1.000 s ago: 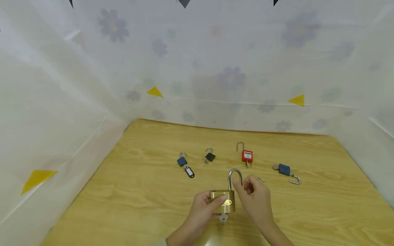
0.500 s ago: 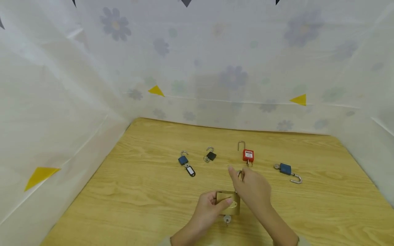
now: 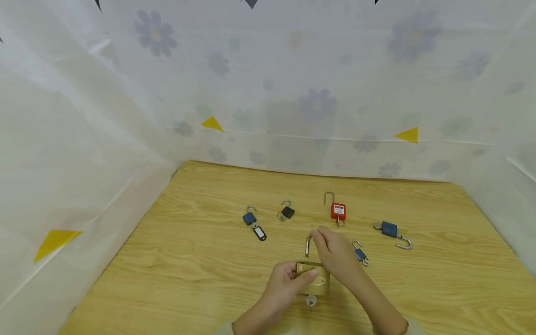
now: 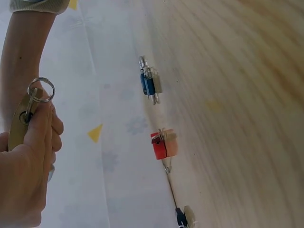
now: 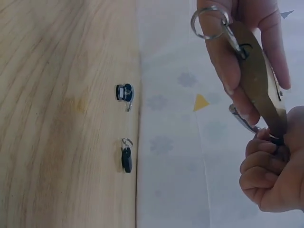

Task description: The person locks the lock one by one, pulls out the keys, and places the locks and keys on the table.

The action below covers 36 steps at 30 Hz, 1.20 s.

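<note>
In the head view my left hand (image 3: 280, 286) grips a large brass padlock (image 3: 321, 287), thumb across its front face. A key (image 3: 311, 301) sticks out of its underside, and a metal key ring (image 4: 42, 90) shows on it in the left wrist view. My right hand (image 3: 338, 251) holds the raised steel shackle (image 3: 307, 246) with curled fingers. The shackle's free end stands above the top of the body, apart from it; its other leg is hidden behind the right hand. From the right wrist, both hands meet at the padlock's (image 5: 261, 80) edge.
Several smaller padlocks lie unlocked on the wooden table (image 3: 188, 260): a blue one with a tag (image 3: 249, 218), a black one (image 3: 287, 212), a red one (image 3: 338, 211), a blue one at right (image 3: 389, 229) and a small blue one (image 3: 360, 254). A flowered sheet (image 3: 268, 116) hangs behind.
My right hand has swung the shackle round, so its free end has gone from beyond the padlock's right side to over its body. The left hand keeps its grip, shifted slightly right.
</note>
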Motion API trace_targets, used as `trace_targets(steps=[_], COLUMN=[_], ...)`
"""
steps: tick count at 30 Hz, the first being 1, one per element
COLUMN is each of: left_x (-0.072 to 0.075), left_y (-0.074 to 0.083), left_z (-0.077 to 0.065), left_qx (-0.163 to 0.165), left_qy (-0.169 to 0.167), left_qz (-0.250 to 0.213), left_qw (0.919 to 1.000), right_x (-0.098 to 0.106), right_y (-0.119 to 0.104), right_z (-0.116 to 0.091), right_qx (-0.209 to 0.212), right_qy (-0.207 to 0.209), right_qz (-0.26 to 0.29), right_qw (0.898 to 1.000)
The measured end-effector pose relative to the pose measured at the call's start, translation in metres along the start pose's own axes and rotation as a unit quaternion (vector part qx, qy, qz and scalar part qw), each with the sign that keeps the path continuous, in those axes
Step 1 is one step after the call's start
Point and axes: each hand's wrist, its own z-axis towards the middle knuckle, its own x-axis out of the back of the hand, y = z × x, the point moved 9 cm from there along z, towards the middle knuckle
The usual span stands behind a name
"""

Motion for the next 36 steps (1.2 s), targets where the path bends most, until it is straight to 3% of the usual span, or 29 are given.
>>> trace_targets(steps=[5,8,11,13,15,18,21,23,26,30,36], left_x=[-0.001,-0.001,-0.001,-0.002,-0.001,-0.001,-0.001,-0.001,-0.002,-0.004,-0.005], left_y=[-0.002,-0.005,-0.008,-0.009,-0.008,-0.005,-0.001,0.002,0.006,0.011,0.014], left_z=[0.000,0.000,-0.001,-0.001,-0.001,-0.001,-0.002,-0.002,-0.003,-0.004,-0.006], left_qx=[0.013,0.026,0.033,0.033,0.027,0.015,0.003,-0.004,-0.012,-0.022,-0.028], left_qy=[-0.006,-0.008,-0.004,-0.002,0.001,0.003,0.003,0.003,0.002,0.000,-0.002], left_qz=[-0.012,-0.016,-0.024,-0.029,-0.028,-0.016,-0.014,-0.015,-0.010,0.004,0.014], left_qw=[0.9998,0.9995,0.9992,0.9990,0.9992,0.9998,0.9999,0.9999,0.9999,0.9997,0.9995], right_x=[-0.003,-0.008,-0.012,-0.012,-0.012,-0.009,0.000,0.006,0.012,0.014,0.013], right_y=[0.001,0.001,-0.002,-0.005,-0.007,-0.007,-0.007,-0.008,-0.011,-0.012,-0.018], right_z=[0.001,0.000,-0.002,-0.004,-0.005,-0.008,-0.012,-0.015,-0.019,-0.019,-0.017], right_qx=[0.038,0.065,0.099,0.116,0.122,0.108,0.090,0.091,0.110,0.122,0.165], right_qy=[-0.006,-0.038,-0.080,-0.097,-0.100,-0.059,0.031,0.094,0.150,0.164,0.131], right_qz=[0.117,0.184,0.247,0.271,0.279,0.255,0.242,0.260,0.311,0.359,0.419], right_qw=[0.992,0.980,0.961,0.951,0.947,0.959,0.966,0.957,0.932,0.911,0.883])
